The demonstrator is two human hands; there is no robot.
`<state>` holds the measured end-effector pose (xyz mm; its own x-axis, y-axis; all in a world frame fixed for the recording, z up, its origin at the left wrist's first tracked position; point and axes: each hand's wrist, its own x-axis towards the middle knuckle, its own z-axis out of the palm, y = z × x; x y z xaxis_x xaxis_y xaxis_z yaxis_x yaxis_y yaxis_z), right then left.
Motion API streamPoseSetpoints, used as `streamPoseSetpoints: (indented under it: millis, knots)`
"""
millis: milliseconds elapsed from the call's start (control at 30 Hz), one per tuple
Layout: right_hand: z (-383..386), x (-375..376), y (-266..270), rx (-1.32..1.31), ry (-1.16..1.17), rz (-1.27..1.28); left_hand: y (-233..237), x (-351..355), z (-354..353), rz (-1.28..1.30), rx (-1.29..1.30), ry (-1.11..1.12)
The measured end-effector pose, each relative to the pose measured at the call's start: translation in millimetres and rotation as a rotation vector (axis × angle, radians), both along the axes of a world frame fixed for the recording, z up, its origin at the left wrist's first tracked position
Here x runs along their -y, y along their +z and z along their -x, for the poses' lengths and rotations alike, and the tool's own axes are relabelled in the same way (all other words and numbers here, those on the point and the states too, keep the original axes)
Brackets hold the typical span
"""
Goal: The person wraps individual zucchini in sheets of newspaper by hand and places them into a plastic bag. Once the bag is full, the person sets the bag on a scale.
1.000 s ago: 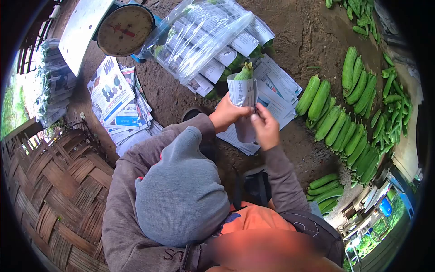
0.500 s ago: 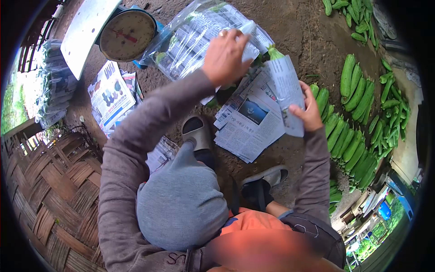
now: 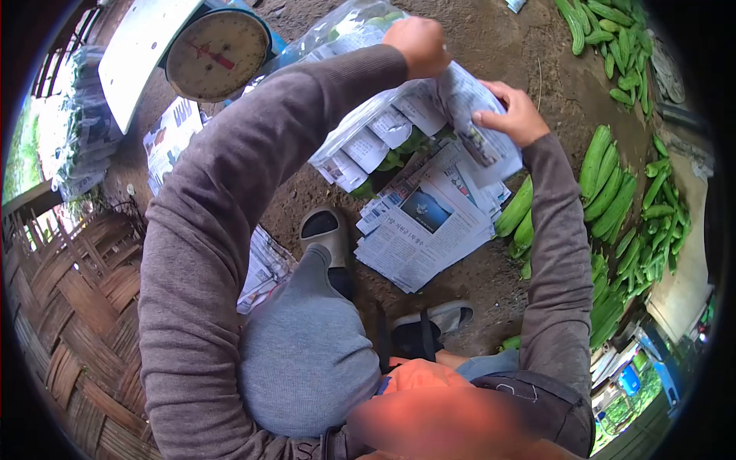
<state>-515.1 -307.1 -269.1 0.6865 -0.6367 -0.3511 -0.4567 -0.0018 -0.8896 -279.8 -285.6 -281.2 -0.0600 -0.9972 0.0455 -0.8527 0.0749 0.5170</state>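
Note:
My right hand point(image 3: 507, 115) grips a newspaper-wrapped gourd point(image 3: 483, 136), holding it at the mouth of a clear plastic bag point(image 3: 360, 123). That bag lies on the dirt and holds several other wrapped gourds. My left hand point(image 3: 418, 44) is closed on the bag's upper edge, lifting it. A stack of newspaper sheets point(image 3: 425, 226) lies on the ground just below both hands.
A dial scale point(image 3: 216, 55) stands at the upper left, with more newspapers point(image 3: 170, 138) beside it. Rows of green gourds point(image 3: 613, 199) lie on the dirt at the right. A woven bamboo mat point(image 3: 69, 307) is at the left. My sandalled feet point(image 3: 326, 230) rest near the sheets.
The wrapped gourd, held in both hands in front of me a second ago, has gone up to the bag's mouth in my right hand. My left hand reached out and took the bag's edge.

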Motion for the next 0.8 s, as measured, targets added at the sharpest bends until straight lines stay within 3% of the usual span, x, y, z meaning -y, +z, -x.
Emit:
streamPoseSetpoints:
  millis: [133, 300, 467, 567, 600, 700, 767, 800]
  knots:
    - [-48.5, 8.9, -4.0, 0.04, -0.037, -0.037, 7.1, 3.4, 0.3, 0.117, 0.056, -0.015]
    - [-44.7, 14.5, -9.0, 0.031, -0.05, -0.171, 12.9, 1.5, -5.1, -0.006, -0.033, 0.011]
    - [-32.7, 0.3, -3.7, -0.106, 0.05, 0.069, 12.1, 3.6, -10.3, -0.069, -0.097, 0.028]
    - [-9.1, -6.7, 31.1, -0.111, 0.094, 0.006, -1.2, 10.9, -21.6, -0.158, -0.1, 0.11]
    - [6.3, -11.7, 45.3, -0.05, 0.107, -0.051, 3.7, 15.8, -32.1, -0.372, -0.117, 0.098]
    - [66.0, -31.4, 73.9, -0.05, -0.11, -0.092, -0.2, -16.6, -28.9, 0.272, -0.099, 0.069]
    - [88.0, -47.8, 85.9, -0.038, -0.337, 0.078, 20.8, -38.8, -12.4, 0.422, -0.091, 0.062]
    - [92.8, -52.5, 89.7, -0.205, -0.36, 0.474, 36.9, -53.4, 0.0, 0.045, -0.392, -0.014]
